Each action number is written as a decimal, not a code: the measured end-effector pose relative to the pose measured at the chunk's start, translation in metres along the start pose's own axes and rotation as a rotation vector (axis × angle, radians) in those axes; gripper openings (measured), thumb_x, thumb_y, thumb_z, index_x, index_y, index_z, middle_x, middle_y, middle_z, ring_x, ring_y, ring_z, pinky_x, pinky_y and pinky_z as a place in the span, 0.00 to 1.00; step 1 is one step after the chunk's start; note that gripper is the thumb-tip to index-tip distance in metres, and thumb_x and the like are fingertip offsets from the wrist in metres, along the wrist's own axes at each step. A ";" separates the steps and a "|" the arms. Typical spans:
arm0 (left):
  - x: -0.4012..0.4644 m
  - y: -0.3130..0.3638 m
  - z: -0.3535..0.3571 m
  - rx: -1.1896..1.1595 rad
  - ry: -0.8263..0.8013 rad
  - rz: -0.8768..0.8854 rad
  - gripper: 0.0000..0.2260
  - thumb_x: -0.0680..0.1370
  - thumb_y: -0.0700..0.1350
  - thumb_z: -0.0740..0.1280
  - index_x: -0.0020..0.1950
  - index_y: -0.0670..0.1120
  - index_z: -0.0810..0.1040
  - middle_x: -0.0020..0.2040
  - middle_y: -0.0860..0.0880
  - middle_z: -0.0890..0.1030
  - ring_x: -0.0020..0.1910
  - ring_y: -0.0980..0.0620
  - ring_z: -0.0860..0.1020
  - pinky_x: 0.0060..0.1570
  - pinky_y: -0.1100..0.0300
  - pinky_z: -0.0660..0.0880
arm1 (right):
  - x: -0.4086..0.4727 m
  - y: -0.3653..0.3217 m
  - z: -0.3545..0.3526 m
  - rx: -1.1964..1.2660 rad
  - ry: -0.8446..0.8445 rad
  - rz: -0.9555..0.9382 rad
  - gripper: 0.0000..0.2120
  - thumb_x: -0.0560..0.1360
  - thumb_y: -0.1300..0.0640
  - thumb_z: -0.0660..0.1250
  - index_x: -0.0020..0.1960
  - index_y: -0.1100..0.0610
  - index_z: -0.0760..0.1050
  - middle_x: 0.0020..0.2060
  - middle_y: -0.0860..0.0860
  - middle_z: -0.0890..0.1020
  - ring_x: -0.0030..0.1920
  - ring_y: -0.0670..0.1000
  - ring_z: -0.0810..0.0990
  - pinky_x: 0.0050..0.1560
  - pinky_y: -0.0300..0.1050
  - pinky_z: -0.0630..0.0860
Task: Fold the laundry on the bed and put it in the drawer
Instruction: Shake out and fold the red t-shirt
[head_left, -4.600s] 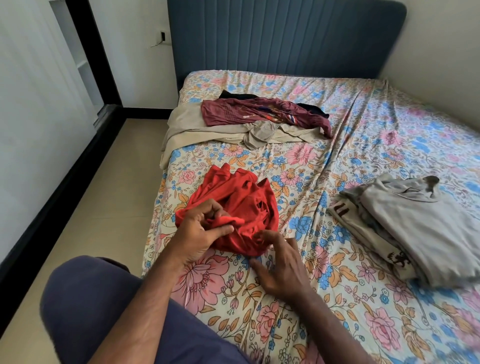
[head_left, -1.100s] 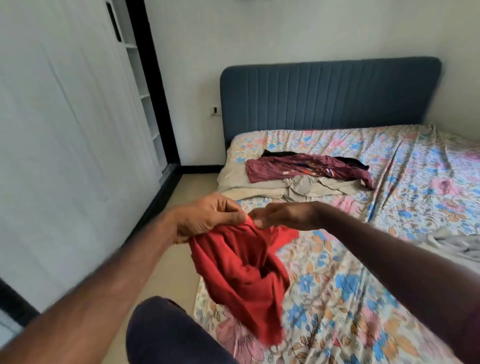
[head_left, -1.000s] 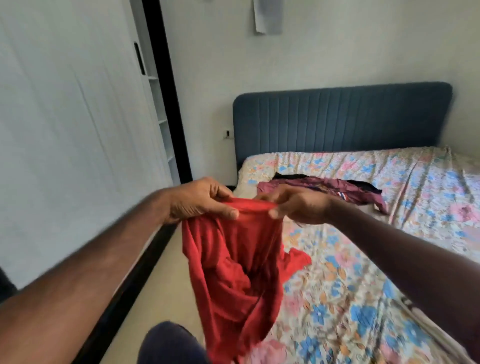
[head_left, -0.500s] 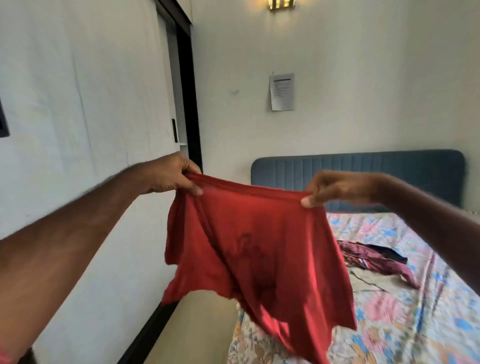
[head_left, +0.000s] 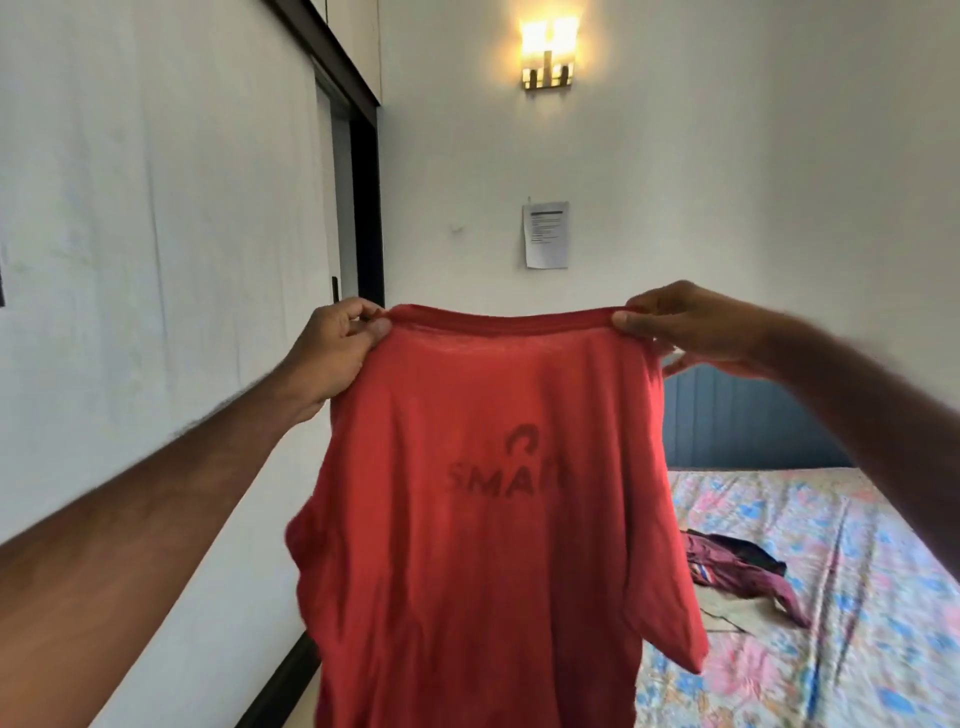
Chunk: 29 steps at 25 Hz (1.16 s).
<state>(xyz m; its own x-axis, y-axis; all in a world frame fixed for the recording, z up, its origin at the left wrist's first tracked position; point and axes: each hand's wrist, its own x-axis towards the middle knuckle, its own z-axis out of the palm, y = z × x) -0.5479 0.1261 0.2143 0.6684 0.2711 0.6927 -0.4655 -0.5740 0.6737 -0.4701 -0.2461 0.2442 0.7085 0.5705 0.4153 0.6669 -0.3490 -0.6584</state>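
Early stage: left hand (head_left: 332, 353) and right hand (head_left: 685, 327) pinch the red shirt (head_left: 483, 519) by its shoulders, fingers closed on it, held up unfolded beside the bed (head_left: 857, 597)'s left edge; more clothes (head_left: 737, 566) unfolded there, no drawer visible.

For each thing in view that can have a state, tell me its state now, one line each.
red T-shirt: unfolded, held up in the air, hanging.
left hand: grips the shirt's top edge.
right hand: pinches the top edge.
wall lamp: lit.
maroon garment: crumpled on the bed, unfolded.
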 end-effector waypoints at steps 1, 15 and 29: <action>0.002 0.004 0.003 0.007 0.031 0.039 0.08 0.84 0.44 0.64 0.47 0.46 0.81 0.37 0.53 0.79 0.34 0.62 0.73 0.37 0.65 0.70 | -0.001 0.005 0.002 0.021 0.045 0.012 0.16 0.83 0.48 0.64 0.39 0.48 0.81 0.35 0.46 0.78 0.38 0.48 0.77 0.51 0.55 0.79; -0.004 0.048 0.026 -0.194 -0.064 0.119 0.12 0.79 0.47 0.72 0.52 0.38 0.82 0.45 0.43 0.80 0.45 0.50 0.77 0.51 0.54 0.76 | -0.017 -0.003 0.005 0.513 -0.003 -0.072 0.10 0.78 0.54 0.69 0.44 0.60 0.81 0.37 0.52 0.82 0.35 0.45 0.80 0.39 0.38 0.81; 0.007 0.043 0.014 0.256 0.090 0.224 0.29 0.80 0.57 0.69 0.31 0.35 0.68 0.28 0.46 0.65 0.29 0.51 0.64 0.33 0.56 0.61 | -0.018 0.013 -0.024 -0.007 0.364 -0.137 0.15 0.67 0.51 0.81 0.47 0.55 0.80 0.29 0.48 0.79 0.29 0.43 0.73 0.33 0.40 0.69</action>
<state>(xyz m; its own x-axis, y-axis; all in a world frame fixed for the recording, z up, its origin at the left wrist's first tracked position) -0.5550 0.0924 0.2449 0.5067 0.1772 0.8437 -0.4262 -0.7992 0.4238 -0.4691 -0.2787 0.2431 0.6473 0.3120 0.6954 0.7618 -0.2937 -0.5774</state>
